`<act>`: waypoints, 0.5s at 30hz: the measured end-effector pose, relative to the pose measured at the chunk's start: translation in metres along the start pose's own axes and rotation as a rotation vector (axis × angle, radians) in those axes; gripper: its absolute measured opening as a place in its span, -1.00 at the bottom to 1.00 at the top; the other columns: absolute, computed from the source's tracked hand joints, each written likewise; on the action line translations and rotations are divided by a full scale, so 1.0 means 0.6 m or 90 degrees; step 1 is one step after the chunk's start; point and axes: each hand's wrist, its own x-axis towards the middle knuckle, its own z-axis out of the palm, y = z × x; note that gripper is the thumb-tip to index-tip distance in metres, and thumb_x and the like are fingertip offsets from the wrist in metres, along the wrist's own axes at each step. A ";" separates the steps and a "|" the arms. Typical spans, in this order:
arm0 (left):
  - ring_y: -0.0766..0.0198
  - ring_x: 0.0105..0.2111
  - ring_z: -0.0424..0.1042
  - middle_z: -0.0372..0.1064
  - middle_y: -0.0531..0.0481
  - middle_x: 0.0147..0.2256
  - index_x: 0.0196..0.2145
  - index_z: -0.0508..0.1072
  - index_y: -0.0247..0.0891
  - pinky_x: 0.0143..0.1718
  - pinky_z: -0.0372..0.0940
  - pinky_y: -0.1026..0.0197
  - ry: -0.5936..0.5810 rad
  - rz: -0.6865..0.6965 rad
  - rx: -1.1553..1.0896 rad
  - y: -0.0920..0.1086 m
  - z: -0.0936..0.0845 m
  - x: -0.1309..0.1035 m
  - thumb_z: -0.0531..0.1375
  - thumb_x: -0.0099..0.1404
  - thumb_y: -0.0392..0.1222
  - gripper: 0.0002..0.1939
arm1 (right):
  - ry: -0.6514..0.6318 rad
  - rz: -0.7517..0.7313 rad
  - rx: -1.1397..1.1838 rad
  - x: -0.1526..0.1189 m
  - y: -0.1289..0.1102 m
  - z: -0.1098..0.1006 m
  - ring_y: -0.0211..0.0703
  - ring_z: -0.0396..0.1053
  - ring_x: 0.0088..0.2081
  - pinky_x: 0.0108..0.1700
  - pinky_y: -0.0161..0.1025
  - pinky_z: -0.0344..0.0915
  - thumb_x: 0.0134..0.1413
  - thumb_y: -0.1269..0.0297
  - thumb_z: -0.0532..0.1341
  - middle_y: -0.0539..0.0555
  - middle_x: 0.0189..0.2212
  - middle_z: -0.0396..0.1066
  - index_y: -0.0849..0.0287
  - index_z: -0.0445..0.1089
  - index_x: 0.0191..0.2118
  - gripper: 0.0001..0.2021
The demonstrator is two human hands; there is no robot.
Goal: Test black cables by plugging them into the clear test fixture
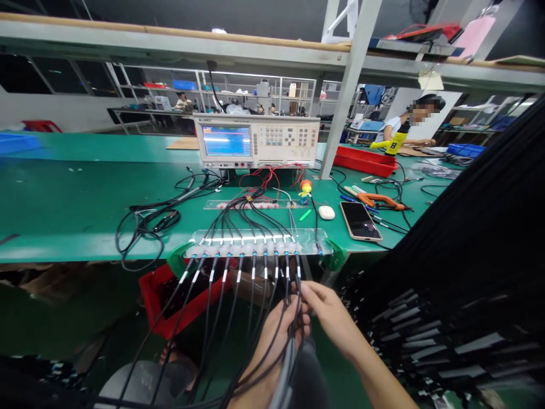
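Observation:
A row of black cables (238, 278) with white labels hangs from a clear connector strip (255, 248) at the bench's front edge. Below the strip's right end, my left hand (276, 326) is closed round some of these cables, its fingers partly hidden behind them. My right hand (327, 307) pinches the rightmost cable (298, 274) just under its white label, thumb and forefinger together. Both hands are close to each other. Blue-tipped plugs sit in the strip. Behind it, thinner cables run to a bench test instrument (258, 142) with a lit blue screen.
On the green bench (63, 210) lie coiled cables (145, 224), a phone (360, 221), a white earbud case (326, 212) and orange-handled pliers (381, 200). A red bin (159, 318) stands below the edge. Black cables hang at right. A person (395, 128) sits beyond the bench.

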 end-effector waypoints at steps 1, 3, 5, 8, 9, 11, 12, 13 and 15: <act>0.45 -0.65 0.33 0.38 0.08 -0.62 -0.44 0.50 -0.36 -0.63 0.25 0.44 -0.010 0.006 0.001 -0.001 -0.002 0.002 0.30 0.11 -0.29 -0.93 | -0.004 0.008 0.012 0.000 -0.005 0.005 -0.19 0.33 -0.44 -0.34 -0.27 0.25 0.06 -0.05 0.21 0.02 -0.50 0.41 0.18 0.50 -0.32 -0.64; 0.43 -0.63 0.37 0.42 0.06 -0.60 -0.41 0.50 -0.37 -0.60 0.29 0.42 -0.012 0.012 -0.001 0.000 -0.010 0.008 0.29 0.13 -0.26 -0.90 | 0.020 0.021 0.046 0.002 -0.011 0.009 -0.24 0.28 -0.48 -0.38 -0.30 0.21 0.00 -0.04 0.26 -0.01 -0.56 0.36 0.20 0.47 -0.42 -0.65; 0.40 -0.59 0.43 0.46 0.04 -0.56 -0.40 0.48 -0.35 -0.55 0.34 0.40 0.007 0.009 -0.012 0.005 -0.022 0.017 0.25 0.17 -0.21 -0.87 | 0.079 0.010 0.100 0.005 -0.015 0.007 -0.23 0.30 -0.42 -0.34 -0.32 0.21 -0.02 -0.04 0.27 0.02 -0.49 0.40 0.20 0.45 -0.45 -0.65; 0.40 -0.60 0.45 0.46 0.08 -0.57 -0.41 0.43 -0.31 -0.55 0.36 0.38 0.030 0.012 -0.040 0.017 -0.040 0.032 0.17 0.25 -0.15 -0.83 | 0.168 0.005 0.186 0.013 -0.020 -0.005 -0.30 0.23 -0.47 -0.39 -0.36 0.16 -0.04 -0.03 0.29 0.01 -0.49 0.39 0.20 0.44 -0.42 -0.67; 0.41 -0.60 0.45 0.46 0.09 -0.57 -0.40 0.43 -0.30 -0.55 0.36 0.38 0.031 0.019 -0.050 0.021 -0.044 0.036 0.16 0.26 -0.15 -0.83 | 0.183 0.009 0.208 0.016 -0.021 -0.009 -0.34 0.17 -0.51 -0.43 -0.37 0.12 -0.04 -0.01 0.30 -0.01 -0.52 0.36 0.20 0.44 -0.41 -0.68; 0.42 -0.59 0.45 0.47 0.11 -0.56 -0.38 0.42 -0.28 -0.55 0.36 0.38 0.025 0.035 -0.065 0.026 -0.048 0.043 0.13 0.28 -0.16 -0.85 | 0.200 0.012 0.229 0.021 -0.023 -0.015 -0.39 0.09 -0.56 -0.48 -0.39 0.05 -0.04 0.02 0.31 -0.05 -0.55 0.30 0.20 0.44 -0.40 -0.70; 0.42 -0.59 0.45 0.47 0.12 -0.56 -0.36 0.43 -0.27 -0.55 0.36 0.38 0.020 0.042 -0.069 0.027 -0.049 0.044 0.13 0.28 -0.18 -0.86 | 0.209 0.012 0.233 0.023 -0.023 -0.017 -0.40 0.06 -0.56 -0.50 -0.40 0.03 -0.03 0.03 0.31 -0.06 -0.56 0.28 0.21 0.44 -0.41 -0.70; 0.41 -0.58 0.46 0.47 0.12 -0.55 -0.34 0.43 -0.26 -0.55 0.36 0.37 0.014 0.046 -0.071 0.027 -0.049 0.045 0.13 0.29 -0.19 -0.87 | 0.216 0.010 0.236 0.024 -0.022 -0.018 -0.40 0.03 -0.57 -0.51 -0.40 0.01 -0.03 0.04 0.31 -0.07 -0.58 0.25 0.21 0.44 -0.42 -0.71; 0.40 -0.57 0.46 0.47 0.11 -0.54 -0.31 0.45 -0.26 -0.55 0.37 0.36 0.003 0.043 -0.069 0.025 -0.047 0.046 0.13 0.28 -0.20 -0.88 | 0.223 0.000 0.238 0.027 -0.021 -0.020 -0.40 0.01 -0.57 -0.51 -0.39 0.00 -0.02 0.04 0.31 -0.08 -0.59 0.20 0.20 0.44 -0.43 -0.72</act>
